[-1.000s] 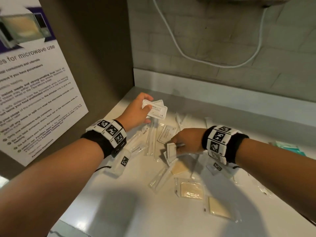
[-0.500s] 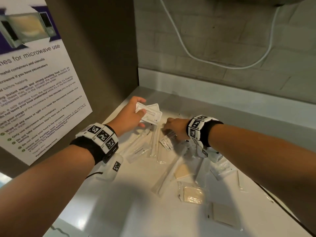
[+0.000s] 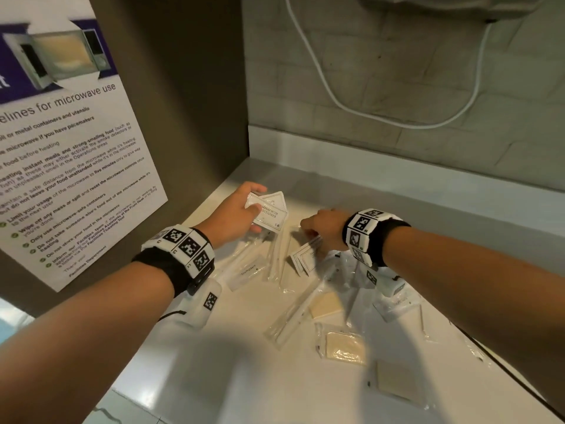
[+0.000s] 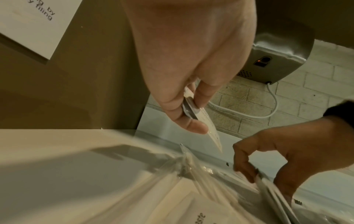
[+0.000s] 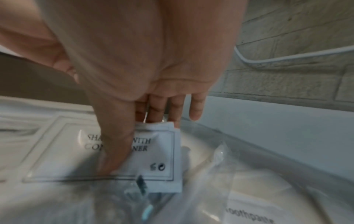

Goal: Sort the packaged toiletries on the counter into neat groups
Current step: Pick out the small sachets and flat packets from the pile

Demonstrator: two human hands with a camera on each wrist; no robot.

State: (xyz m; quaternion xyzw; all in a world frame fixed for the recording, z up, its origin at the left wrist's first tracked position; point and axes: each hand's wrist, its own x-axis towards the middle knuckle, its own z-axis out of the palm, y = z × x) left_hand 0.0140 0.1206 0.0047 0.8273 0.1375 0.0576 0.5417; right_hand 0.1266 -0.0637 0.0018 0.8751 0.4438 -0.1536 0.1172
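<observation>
My left hand [image 3: 241, 214] holds two white shampoo-with-conditioner sachets [image 3: 270, 211] above the counter's back left, pinched between thumb and fingers [image 4: 193, 125]. My right hand [image 3: 318, 229] is just right of it, low over the pile, pinching more white sachets [image 3: 305, 258]. In the right wrist view its thumb presses on a shampoo sachet [image 5: 159, 156] with the fingers behind it. Clear-wrapped toothbrushes [image 3: 276, 255] and a toothpaste packet [image 3: 246, 273] lie under and between the hands.
The white counter [image 3: 189, 371] also holds a long clear packet [image 3: 290, 316], wrapped beige soaps [image 3: 344, 347] and another beige packet [image 3: 397, 384] toward the front right. A brown side panel with a microwave poster [image 3: 70, 154] stands left; a brick wall with a white cable [image 3: 336, 96] is behind.
My right hand moved from the pile's middle toward the back left, carrying its sachets close to my left hand. The left hand stayed put with its sachets.
</observation>
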